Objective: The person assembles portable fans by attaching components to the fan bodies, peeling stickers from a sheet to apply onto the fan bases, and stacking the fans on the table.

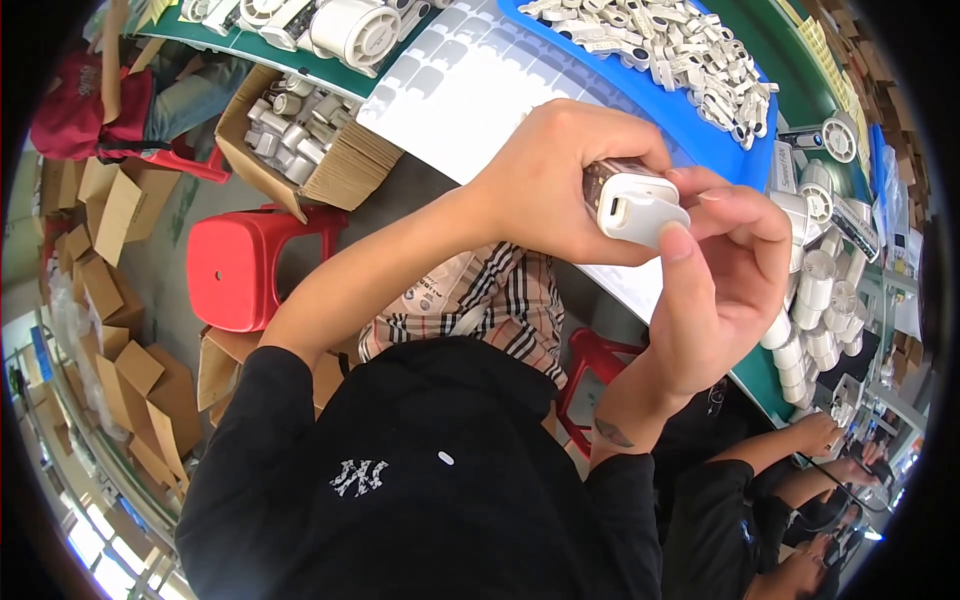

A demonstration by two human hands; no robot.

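Note:
My left hand (560, 185) is wrapped round a small device with a dark brown patterned body (598, 178). The device's white end (640, 187), with a small dark slot in it, points toward me. A pale grey, rounded cover piece (648, 220) lies over part of that end. My right hand (725, 270) pinches this cover with its thumb on the near edge and its fingers at the far side. Most of the device's body is hidden in my left hand.
A blue tray (620, 75) piled with small white parts stands on the table ahead. White cylindrical units (820, 265) crowd the right side. To the left are a carton (345, 185) of white parts and a red stool (235, 270). A co-worker's arm (770, 450) reaches in at lower right.

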